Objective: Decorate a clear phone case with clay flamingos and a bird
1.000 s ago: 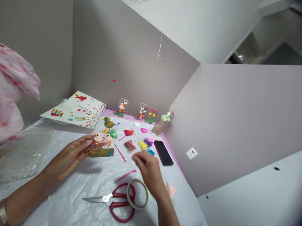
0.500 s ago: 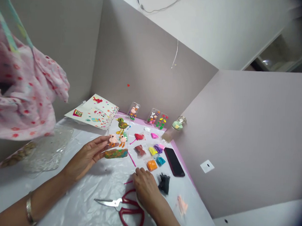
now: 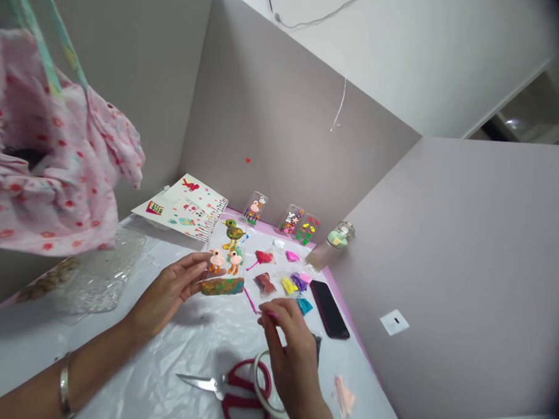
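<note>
My left hand [image 3: 177, 286] grips the left edge of a clear phone case [image 3: 222, 274] and holds it upright above the table. On the case are a green-brown clay bird, two pale pink clay birds and a mottled brown-green strip along the bottom. My right hand [image 3: 292, 346] pinches a thin pink modelling tool [image 3: 270, 313] between thumb and fingers, to the lower right of the case. Another pink tool [image 3: 250, 300] lies on the table between case and hand. Red-handled scissors [image 3: 241, 387] lie half spread beside my right wrist, which wears a pale bangle [image 3: 257, 381].
Small clay packets, among them red [image 3: 264, 257], brown [image 3: 266, 283] and teal [image 3: 305, 306], lie beyond my right hand. A dark phone [image 3: 329, 309] rests near the right edge. Decorated cases [image 3: 254, 208] lean at the back wall. Pink spotted fabric [image 3: 63, 163] hangs at left.
My right hand has lifted off the table with a pink tool that lay beside it. My left hand keeps holding the phone case. The whole view has shifted slightly.
</note>
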`<state>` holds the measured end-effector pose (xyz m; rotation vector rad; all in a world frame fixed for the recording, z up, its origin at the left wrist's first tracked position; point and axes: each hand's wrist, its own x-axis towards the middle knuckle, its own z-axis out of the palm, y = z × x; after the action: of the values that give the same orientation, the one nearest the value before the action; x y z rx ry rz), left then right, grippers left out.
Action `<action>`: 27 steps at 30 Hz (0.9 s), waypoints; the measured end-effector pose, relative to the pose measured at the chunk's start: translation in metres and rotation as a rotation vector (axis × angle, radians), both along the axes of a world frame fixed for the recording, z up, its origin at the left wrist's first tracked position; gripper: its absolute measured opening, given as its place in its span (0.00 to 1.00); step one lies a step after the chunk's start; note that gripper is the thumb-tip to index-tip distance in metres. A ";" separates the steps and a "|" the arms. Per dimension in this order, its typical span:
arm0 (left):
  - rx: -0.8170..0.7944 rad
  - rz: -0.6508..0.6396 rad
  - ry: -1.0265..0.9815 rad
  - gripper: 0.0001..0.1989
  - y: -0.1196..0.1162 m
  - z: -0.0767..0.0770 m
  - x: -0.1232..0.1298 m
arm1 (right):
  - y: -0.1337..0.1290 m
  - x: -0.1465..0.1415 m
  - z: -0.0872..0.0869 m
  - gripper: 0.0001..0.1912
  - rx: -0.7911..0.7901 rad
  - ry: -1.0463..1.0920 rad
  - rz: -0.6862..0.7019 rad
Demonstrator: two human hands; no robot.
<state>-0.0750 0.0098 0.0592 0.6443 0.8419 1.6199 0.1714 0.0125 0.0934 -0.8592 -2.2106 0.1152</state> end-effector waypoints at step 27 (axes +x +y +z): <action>0.025 0.188 0.051 0.17 -0.013 0.017 0.015 | -0.019 -0.100 -0.028 0.10 0.330 0.388 0.072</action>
<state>-0.0604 -0.0032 0.0766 0.6418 0.9441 1.7910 0.0711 -0.0061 0.0657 -0.5238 -1.8287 -0.0461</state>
